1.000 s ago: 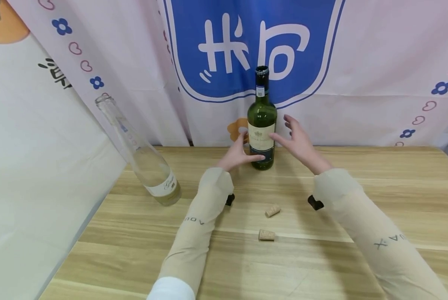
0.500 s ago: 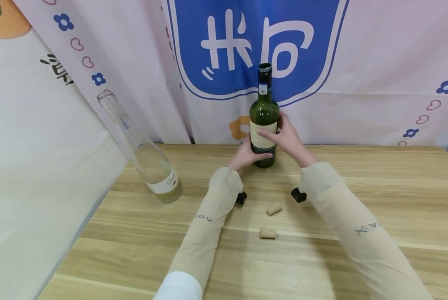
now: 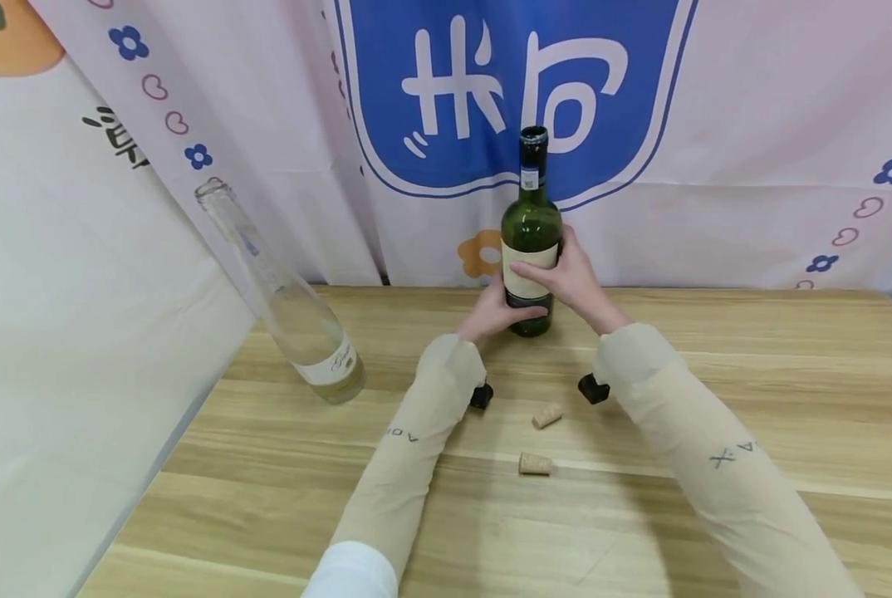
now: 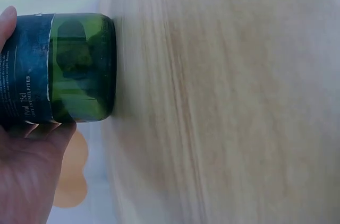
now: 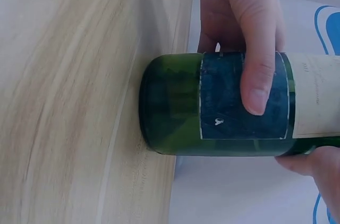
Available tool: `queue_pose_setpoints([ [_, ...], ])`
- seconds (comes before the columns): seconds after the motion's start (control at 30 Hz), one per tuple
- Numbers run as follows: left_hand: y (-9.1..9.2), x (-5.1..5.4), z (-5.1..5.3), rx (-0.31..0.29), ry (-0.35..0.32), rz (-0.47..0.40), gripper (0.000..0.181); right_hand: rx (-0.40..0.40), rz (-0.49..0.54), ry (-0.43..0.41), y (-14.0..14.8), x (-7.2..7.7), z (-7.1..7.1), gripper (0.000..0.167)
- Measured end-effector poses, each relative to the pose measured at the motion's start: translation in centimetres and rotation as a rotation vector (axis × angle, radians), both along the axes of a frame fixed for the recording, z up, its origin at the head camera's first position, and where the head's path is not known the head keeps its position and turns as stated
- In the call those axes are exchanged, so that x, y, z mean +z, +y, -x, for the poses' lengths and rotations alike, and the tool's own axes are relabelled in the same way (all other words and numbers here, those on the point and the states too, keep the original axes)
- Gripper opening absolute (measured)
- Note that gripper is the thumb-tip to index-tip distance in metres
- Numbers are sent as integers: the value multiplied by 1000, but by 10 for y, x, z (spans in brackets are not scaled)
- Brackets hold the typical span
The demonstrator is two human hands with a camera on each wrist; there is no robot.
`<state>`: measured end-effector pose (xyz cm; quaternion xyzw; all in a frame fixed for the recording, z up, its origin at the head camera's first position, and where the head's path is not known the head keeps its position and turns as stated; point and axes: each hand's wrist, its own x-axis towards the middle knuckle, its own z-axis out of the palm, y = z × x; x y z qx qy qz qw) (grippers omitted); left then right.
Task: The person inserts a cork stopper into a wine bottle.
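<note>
A green wine bottle (image 3: 530, 228) with a cream label stands upright at the back of the wooden table. My left hand (image 3: 494, 314) grips it low, the thumb lying across the dark blue lower label. Slightly higher, my right hand (image 3: 573, 278) holds the other side with its thumb over the cream label. The bottle's base appears to meet the tabletop in the right wrist view, where the left thumb (image 5: 258, 83) presses the blue label. In front of the hands lie two corks, an angled cork (image 3: 546, 415) and a nearer cork (image 3: 535, 463).
A tall clear bottle (image 3: 296, 307) with some pale liquid stands on the table's left side. Behind the table (image 3: 752, 374) hangs a printed curtain (image 3: 431, 224), close to the green bottle. A white cloth wall (image 3: 57, 332) borders the left edge.
My right hand has come in from the right and taken hold of the green bottle. The left hand has closed round its lower part. The corks and clear bottle stay put.
</note>
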<state>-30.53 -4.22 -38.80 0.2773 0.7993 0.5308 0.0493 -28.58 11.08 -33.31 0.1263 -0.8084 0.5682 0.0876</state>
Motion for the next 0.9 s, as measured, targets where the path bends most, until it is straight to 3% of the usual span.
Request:
queue_pose_setpoints([
  [0.13,2,-3,1,-24,50,67,82,-20,-30,7,6,1,-7,83],
  [0.23,3,6,-8,-41,25,117,84,-29,-59,7,11,2,-15,83],
  [0.43,4,34,-35,-130,-41,75,81,-1,-90,26,22,11,-35,77],
  [0.5,5,34,-37,-142,-43,82,81,15,-86,38,24,15,-43,77],
  [0.67,10,31,-41,-120,12,123,77,48,-48,96,29,29,-61,76],
  [0.9,21,54,-66,-75,88,170,71,68,13,158,38,48,-81,76],
])
